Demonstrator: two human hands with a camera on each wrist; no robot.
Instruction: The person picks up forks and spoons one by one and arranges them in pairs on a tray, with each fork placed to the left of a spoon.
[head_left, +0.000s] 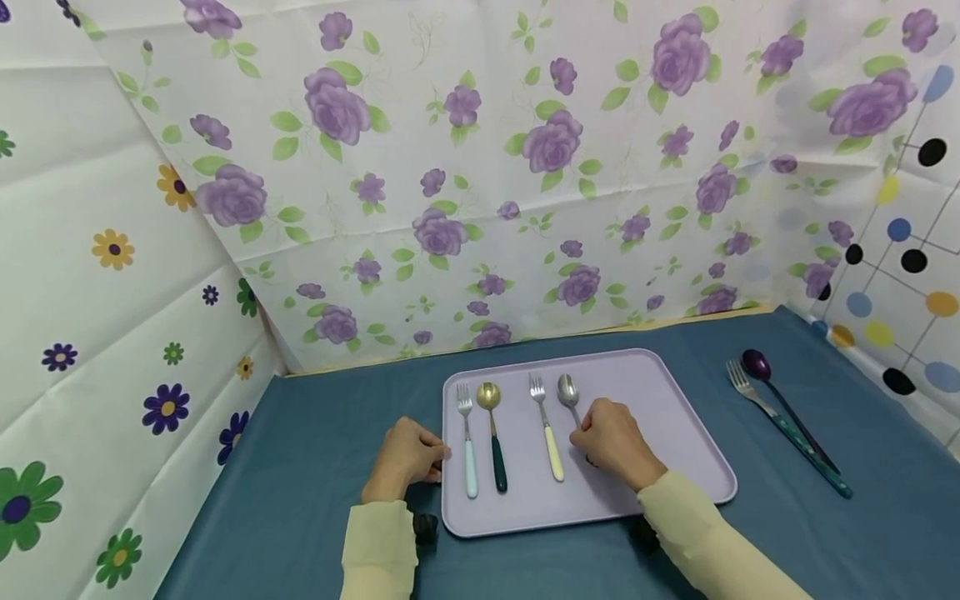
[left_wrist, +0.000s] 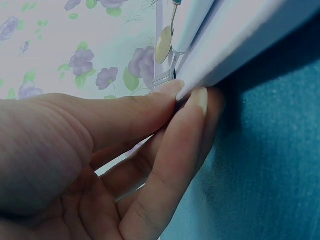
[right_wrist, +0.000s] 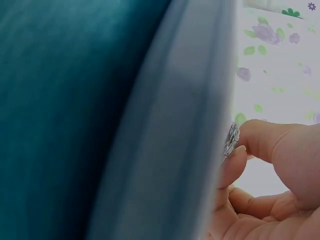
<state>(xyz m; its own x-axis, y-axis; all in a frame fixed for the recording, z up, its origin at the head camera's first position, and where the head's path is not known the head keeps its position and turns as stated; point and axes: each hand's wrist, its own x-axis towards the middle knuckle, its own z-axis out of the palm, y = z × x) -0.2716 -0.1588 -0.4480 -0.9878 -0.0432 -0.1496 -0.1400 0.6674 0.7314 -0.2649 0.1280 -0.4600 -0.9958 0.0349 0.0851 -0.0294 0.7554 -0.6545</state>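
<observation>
A pale lilac tray [head_left: 667, 433] lies on the blue cloth. My left hand [head_left: 408, 457] pinches the tray's left rim between thumb and fingers, as the left wrist view shows close up. On the tray, from left to right, are a fork with a light blue handle [head_left: 470, 471], a gold spoon with a dark green handle [head_left: 498, 467] and a fork with a yellow handle [head_left: 553, 454]. To their right lies a silver spoon [head_left: 567, 390], its handle pinched by my right hand [head_left: 617, 442]. In the right wrist view the patterned handle end [right_wrist: 231, 140] shows between thumb and finger.
Right of the tray, a fork with a green handle [head_left: 795, 437] and a dark purple spoon [head_left: 757, 364] lie close together on the cloth [head_left: 322, 467]. Flowered sheets [head_left: 510, 250] hang behind and at the left; a dotted sheet [head_left: 900, 283] hangs at the right.
</observation>
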